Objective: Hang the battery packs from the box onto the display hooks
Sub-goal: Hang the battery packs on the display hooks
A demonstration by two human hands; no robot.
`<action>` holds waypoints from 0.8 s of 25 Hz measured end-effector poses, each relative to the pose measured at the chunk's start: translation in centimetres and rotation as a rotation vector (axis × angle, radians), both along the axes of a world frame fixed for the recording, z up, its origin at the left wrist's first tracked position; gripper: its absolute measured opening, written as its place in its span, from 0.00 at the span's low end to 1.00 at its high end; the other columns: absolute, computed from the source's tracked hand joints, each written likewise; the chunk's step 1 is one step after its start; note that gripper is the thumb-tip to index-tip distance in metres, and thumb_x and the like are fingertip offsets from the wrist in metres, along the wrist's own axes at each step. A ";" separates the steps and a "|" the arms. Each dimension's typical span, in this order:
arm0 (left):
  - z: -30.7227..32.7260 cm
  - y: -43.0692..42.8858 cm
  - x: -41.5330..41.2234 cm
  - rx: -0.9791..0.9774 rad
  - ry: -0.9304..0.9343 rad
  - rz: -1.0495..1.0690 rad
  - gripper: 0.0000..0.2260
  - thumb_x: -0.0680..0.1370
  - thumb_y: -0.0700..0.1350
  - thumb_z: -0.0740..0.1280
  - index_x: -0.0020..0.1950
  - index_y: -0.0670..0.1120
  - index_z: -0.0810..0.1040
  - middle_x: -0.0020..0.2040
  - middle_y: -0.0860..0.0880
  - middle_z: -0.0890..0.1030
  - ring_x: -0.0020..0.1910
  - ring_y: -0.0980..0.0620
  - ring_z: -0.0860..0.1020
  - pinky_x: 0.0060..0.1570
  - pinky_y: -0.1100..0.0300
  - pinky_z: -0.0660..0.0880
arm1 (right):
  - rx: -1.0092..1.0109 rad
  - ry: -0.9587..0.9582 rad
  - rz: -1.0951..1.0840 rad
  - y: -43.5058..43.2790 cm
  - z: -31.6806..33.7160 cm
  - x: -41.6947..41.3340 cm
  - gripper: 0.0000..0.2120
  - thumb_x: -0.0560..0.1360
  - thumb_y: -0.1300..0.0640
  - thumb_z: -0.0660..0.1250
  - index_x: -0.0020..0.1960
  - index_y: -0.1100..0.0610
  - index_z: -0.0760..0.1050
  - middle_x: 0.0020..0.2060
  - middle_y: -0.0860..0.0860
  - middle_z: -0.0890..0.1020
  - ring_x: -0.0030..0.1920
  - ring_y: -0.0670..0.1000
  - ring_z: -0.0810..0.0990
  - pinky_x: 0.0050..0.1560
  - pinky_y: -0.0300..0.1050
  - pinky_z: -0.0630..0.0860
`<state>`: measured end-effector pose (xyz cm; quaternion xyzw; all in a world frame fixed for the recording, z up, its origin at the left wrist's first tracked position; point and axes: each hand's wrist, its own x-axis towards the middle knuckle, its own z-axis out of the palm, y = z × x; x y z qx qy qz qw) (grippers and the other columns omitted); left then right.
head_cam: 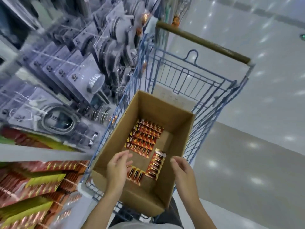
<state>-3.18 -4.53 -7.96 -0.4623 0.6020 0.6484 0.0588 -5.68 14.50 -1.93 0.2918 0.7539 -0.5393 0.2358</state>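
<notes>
Left hand (118, 169), right hand (183, 169) hovering over box (105, 156), fingers loosely spread, holding nothing. Packs (144, 138) lying on box floor, many waiting. Display (38, 184) left of box looking part-stocked, blurred. Judging: hanging continuing, much remaining.

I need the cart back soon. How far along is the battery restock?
Done: much of the box floor is bare, and red packs crowd the display at left. In hand: nothing; the left hand and right hand hover open over the box. Left: a stack of packs and two loose packs lie inside.
</notes>
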 end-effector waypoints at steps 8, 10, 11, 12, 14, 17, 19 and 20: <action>-19.1 2.8 -12.3 0.272 -0.373 0.300 0.12 0.84 0.42 0.64 0.66 0.40 0.78 0.55 0.44 0.82 0.55 0.45 0.82 0.47 0.53 0.78 | -0.023 -0.249 0.096 -0.9 -7.9 -11.5 0.09 0.81 0.50 0.68 0.60 0.50 0.79 0.52 0.47 0.83 0.54 0.45 0.80 0.56 0.43 0.76; -23.4 3.7 -14.5 0.300 -0.446 0.259 0.17 0.85 0.44 0.62 0.71 0.38 0.75 0.62 0.42 0.80 0.60 0.41 0.80 0.55 0.49 0.77 | -0.027 -0.299 0.077 -1.0 -10.2 -13.7 0.07 0.81 0.51 0.68 0.58 0.50 0.79 0.52 0.48 0.83 0.55 0.46 0.80 0.58 0.46 0.75; -25.1 4.0 -15.5 0.265 -0.473 0.265 0.18 0.85 0.45 0.63 0.73 0.37 0.73 0.67 0.41 0.78 0.65 0.39 0.78 0.62 0.47 0.76 | -0.038 -0.329 0.066 -1.1 -11.4 -14.7 0.06 0.81 0.52 0.68 0.57 0.50 0.79 0.52 0.48 0.83 0.55 0.47 0.81 0.59 0.47 0.75; -26.7 4.3 -16.5 0.190 -0.497 0.289 0.20 0.85 0.46 0.65 0.74 0.37 0.72 0.70 0.40 0.77 0.68 0.38 0.76 0.66 0.47 0.74 | -0.052 -0.354 0.046 -1.3 -12.4 -15.5 0.06 0.81 0.53 0.68 0.57 0.51 0.79 0.52 0.49 0.84 0.55 0.48 0.81 0.61 0.49 0.76; -29.4 4.8 -17.8 0.082 -0.547 0.310 0.21 0.83 0.47 0.69 0.71 0.37 0.75 0.68 0.39 0.79 0.68 0.38 0.76 0.64 0.50 0.74 | -0.071 -0.404 -0.003 -1.3 -14.1 -16.8 0.05 0.81 0.55 0.67 0.55 0.53 0.80 0.52 0.51 0.85 0.55 0.50 0.82 0.64 0.52 0.76; -31.5 5.2 -19.3 0.015 -0.615 0.323 0.21 0.80 0.49 0.73 0.68 0.38 0.77 0.65 0.40 0.81 0.65 0.40 0.79 0.58 0.54 0.75 | -0.097 -0.444 -0.077 -1.1 -16.2 -17.9 0.04 0.81 0.58 0.66 0.54 0.55 0.79 0.52 0.55 0.85 0.55 0.53 0.82 0.67 0.56 0.74; -32.8 5.3 -19.6 -0.016 -0.631 0.354 0.20 0.78 0.48 0.75 0.66 0.39 0.77 0.63 0.41 0.82 0.63 0.42 0.80 0.55 0.56 0.76 | -0.122 -0.469 -0.118 -1.1 -16.8 -18.3 0.06 0.81 0.59 0.66 0.57 0.57 0.78 0.54 0.57 0.84 0.55 0.54 0.82 0.66 0.56 0.75; -33.2 5.5 -19.7 -0.024 -0.619 0.384 0.19 0.78 0.46 0.75 0.65 0.40 0.77 0.62 0.41 0.82 0.61 0.42 0.81 0.57 0.55 0.78 | -0.133 -0.483 -0.139 -1.2 -17.1 -18.6 0.09 0.81 0.59 0.66 0.60 0.58 0.78 0.55 0.57 0.84 0.55 0.54 0.82 0.64 0.55 0.76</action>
